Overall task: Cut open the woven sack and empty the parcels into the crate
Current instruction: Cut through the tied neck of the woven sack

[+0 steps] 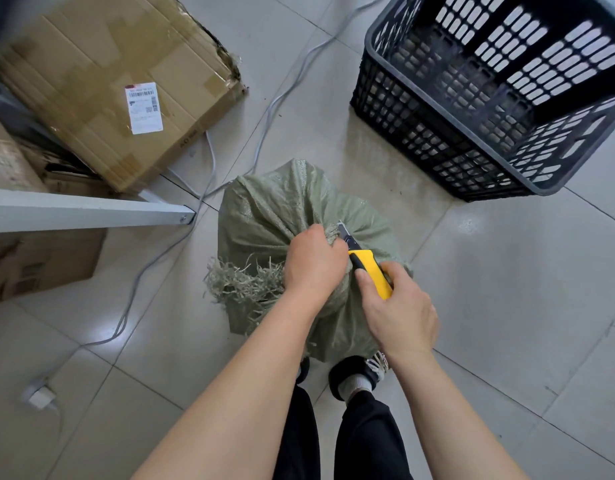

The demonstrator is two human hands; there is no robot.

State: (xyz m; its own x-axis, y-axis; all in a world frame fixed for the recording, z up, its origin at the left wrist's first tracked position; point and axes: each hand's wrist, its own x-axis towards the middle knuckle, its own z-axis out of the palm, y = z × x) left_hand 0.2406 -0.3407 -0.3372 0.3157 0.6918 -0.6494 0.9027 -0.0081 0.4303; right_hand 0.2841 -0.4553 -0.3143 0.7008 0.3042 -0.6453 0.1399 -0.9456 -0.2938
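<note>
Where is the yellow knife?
In the right hand, mid-frame; the knife has its blade at the sack's bunched neck, beside the left hand.

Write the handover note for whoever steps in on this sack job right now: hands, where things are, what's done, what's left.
Left hand: clenched round the gathered neck of the green woven sack, holding it upright on the floor tiles.
Right hand: gripping the yellow utility knife, blade out and set against the neck just beyond the left fist.
Black crate: on the floor ahead and to the right, apart from the sack; no parcels visible in it.
Done: sack positioned, knife at the tie point. Frayed strands hang at the sack's left.
Left: cut the neck open, mind the left fingers, then tip the parcels into the crate.
</note>
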